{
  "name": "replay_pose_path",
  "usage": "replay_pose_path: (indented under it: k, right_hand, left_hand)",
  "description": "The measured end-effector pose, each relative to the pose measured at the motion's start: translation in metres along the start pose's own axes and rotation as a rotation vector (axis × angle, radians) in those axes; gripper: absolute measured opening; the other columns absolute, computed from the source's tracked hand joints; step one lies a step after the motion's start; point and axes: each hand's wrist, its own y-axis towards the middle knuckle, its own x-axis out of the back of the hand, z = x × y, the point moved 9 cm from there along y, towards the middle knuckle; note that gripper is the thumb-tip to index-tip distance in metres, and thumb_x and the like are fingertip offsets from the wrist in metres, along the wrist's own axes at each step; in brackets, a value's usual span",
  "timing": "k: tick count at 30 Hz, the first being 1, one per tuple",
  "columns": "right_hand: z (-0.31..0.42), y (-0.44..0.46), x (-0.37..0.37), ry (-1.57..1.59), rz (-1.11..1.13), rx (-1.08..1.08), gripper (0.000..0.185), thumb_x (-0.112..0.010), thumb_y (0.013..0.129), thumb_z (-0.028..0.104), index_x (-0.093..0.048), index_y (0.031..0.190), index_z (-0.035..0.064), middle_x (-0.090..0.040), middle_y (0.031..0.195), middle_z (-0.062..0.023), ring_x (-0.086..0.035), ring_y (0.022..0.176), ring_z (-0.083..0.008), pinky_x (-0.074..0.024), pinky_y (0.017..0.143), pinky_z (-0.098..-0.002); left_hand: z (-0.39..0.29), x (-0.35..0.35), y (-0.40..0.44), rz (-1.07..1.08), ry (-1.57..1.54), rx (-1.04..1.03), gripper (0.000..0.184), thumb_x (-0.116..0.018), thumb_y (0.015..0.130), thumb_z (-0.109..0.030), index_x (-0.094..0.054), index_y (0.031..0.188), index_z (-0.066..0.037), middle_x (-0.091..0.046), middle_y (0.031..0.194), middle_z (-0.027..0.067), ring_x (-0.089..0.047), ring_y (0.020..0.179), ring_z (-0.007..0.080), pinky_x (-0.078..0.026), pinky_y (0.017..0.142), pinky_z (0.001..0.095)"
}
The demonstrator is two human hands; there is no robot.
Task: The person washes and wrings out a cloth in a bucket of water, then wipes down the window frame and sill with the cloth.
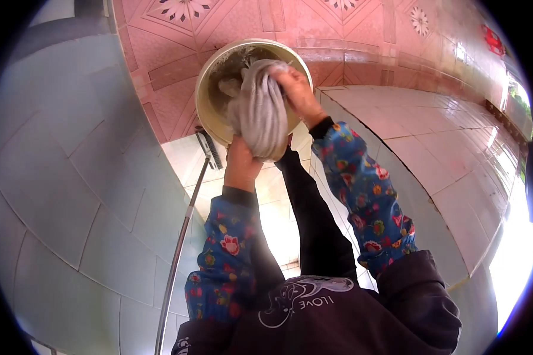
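Note:
A wet grey cloth [260,109] hangs in folds over a round cream bucket [204,109] that has cloudy water in it. My right hand [299,93] grips the cloth's upper right part at the bucket's right side. Beneath the cloth's lower left end is my left hand [243,163], near the bucket's lower rim; its fingers are hidden behind the cloth. Part of the cloth dips toward the water on the left.
A long-handled brush or squeegee [209,151] stands left of my left arm, its metal pole running down. Pale tiled wall [71,148] fills the left. To the right is a tiled ledge [432,136]. Pink patterned tiles [243,18] lie beyond the bucket.

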Motion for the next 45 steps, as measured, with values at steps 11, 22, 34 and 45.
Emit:
replay_pose_path:
  k: [11,22,34,45]
  right_hand:
    - [-0.09,-0.039,-0.019,0.641,0.028,-0.296,0.063,-0.039,0.098,0.055,-0.047,0.134,0.0036,-0.06,0.121,-0.0126,-0.059,0.11,-0.022,-0.0447,0.098,-0.0335]
    - [-0.129,0.043,0.018,0.358,-0.074,-0.425,0.039,-0.07,0.086,0.033,-0.064,0.109,0.0023,-0.068,0.098,-0.0071,-0.065,0.085,-0.0161,-0.053,0.08,-0.0306]
    - [-0.084,0.074,0.04,0.218,0.001,-0.191,0.036,-0.073,0.082,0.018,-0.061,0.114,0.0039,-0.063,0.11,-0.0066,-0.061,0.1,-0.0175,-0.0514,0.083,-0.032]
    - [-0.042,-0.001,-0.024,-0.497,0.178,0.223,0.026,-0.071,0.078,0.003,-0.068,0.104,0.0077,-0.066,0.103,-0.0017,-0.061,0.098,-0.0172,-0.0481,0.088,-0.0299]
  left_hand:
    - [0.026,0.024,-0.025,0.026,0.338,0.055,0.062,-0.075,0.079,-0.019,-0.046,0.133,-0.006,-0.056,0.128,0.0122,-0.055,0.118,0.0249,-0.045,0.096,0.0346]
    - [0.009,0.015,-0.06,-0.126,-0.613,0.499,0.042,-0.043,0.102,-0.024,-0.039,0.139,-0.005,-0.047,0.138,0.0097,-0.052,0.122,0.025,-0.043,0.104,0.0379]
    - [0.035,0.03,-0.069,-0.125,-0.611,0.449,0.043,-0.037,0.104,-0.027,-0.036,0.142,-0.007,-0.044,0.143,0.0096,-0.047,0.128,0.0254,-0.04,0.108,0.0388]
    - [0.045,0.037,0.005,0.071,-0.018,0.172,0.042,-0.041,0.102,-0.034,-0.044,0.135,-0.009,-0.051,0.134,0.0061,-0.051,0.123,0.0208,-0.042,0.104,0.0357]
